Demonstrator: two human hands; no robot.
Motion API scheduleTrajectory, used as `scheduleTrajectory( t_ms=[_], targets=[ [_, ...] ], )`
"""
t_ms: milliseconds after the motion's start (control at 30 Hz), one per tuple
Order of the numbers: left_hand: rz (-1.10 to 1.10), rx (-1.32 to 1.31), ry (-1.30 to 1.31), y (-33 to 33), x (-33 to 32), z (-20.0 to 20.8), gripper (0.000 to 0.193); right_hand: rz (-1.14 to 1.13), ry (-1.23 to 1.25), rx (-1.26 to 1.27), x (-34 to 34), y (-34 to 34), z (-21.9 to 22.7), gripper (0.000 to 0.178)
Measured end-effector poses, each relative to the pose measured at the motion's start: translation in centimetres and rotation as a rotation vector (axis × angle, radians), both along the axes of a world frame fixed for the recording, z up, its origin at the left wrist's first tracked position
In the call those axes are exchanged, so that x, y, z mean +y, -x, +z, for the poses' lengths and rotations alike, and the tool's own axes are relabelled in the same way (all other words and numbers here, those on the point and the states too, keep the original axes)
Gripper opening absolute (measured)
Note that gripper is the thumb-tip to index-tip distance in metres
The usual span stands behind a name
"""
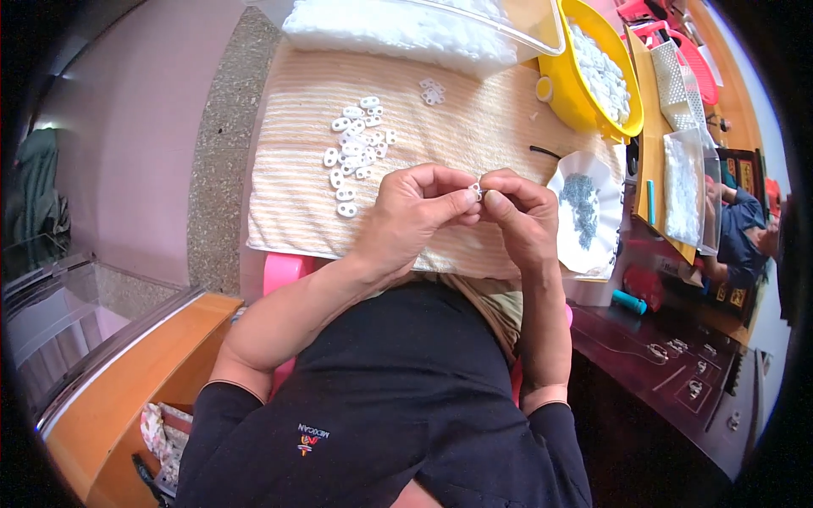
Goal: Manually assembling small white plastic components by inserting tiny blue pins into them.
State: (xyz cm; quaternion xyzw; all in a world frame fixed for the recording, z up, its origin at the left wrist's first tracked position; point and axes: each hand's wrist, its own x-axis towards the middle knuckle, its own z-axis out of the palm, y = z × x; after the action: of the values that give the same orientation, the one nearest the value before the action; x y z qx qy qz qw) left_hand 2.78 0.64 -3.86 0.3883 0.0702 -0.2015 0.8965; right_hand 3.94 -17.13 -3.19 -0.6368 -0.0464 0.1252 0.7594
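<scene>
Both hands meet above the striped towel (288,169) on the table. My left hand (415,207) pinches a small white plastic piece (477,191) between thumb and fingers. From the other side my right hand (525,212) closes its thumb and forefinger at the same piece; whether it also holds a tiny part there is too small to tell. Left of the hands lies a loose pile of white two-holed plastic pieces (354,152). A few more white pieces (432,91) sit farther back. Beside my right hand is a white paper dish (567,241) with small dark grey bits (582,203).
A clear plastic bin (542,46) of white pieces stands at the back. Right of it is a yellow basin (631,127) of white parts. Another person (745,233) sits at the far right near a clear tray (682,186). A dark red table (652,372) holds small metal parts.
</scene>
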Motion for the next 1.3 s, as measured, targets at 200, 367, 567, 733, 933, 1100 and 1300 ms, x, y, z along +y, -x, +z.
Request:
scheduleTrajectory(
  t_ms=[200,367,567,733,933,1100,1300],
  targets=[
    [0.023,0.024,0.008,0.1,0.3,0.6,0.016,0.008,-0.060,0.032,-0.2,-0.6,0.9,0.013],
    [0.064,-0.023,0.061,0.6,0.3,0.9,0.017,-0.040,0.018,0.027,0.3,-1.7,0.9,0.013],
    [0.094,-0.193,0.012,1.6,0.1,2.3,0.014,0.014,0.304,-0.178,2.4,-3.7,-0.5,0.011],
    [0.079,-0.218,-0.015,2.4,0.4,3.3,0.014,0.110,0.633,-0.360,5.6,-5.0,0.5,0.014],
    [0.087,-0.249,-0.017,2.7,0.5,3.4,0.014,0.250,0.698,-0.557,8.4,-6.2,0.2,0.020],
    [0.140,-0.289,0.030,2.9,0.3,3.5,0.016,0.383,0.833,-0.744,10.6,-6.4,0.1,0.020],
    [0.131,-0.304,-0.032,2.8,0.5,3.4,0.018,0.416,0.988,-0.720,11.7,-6.1,0.5,0.021]
  ],
)
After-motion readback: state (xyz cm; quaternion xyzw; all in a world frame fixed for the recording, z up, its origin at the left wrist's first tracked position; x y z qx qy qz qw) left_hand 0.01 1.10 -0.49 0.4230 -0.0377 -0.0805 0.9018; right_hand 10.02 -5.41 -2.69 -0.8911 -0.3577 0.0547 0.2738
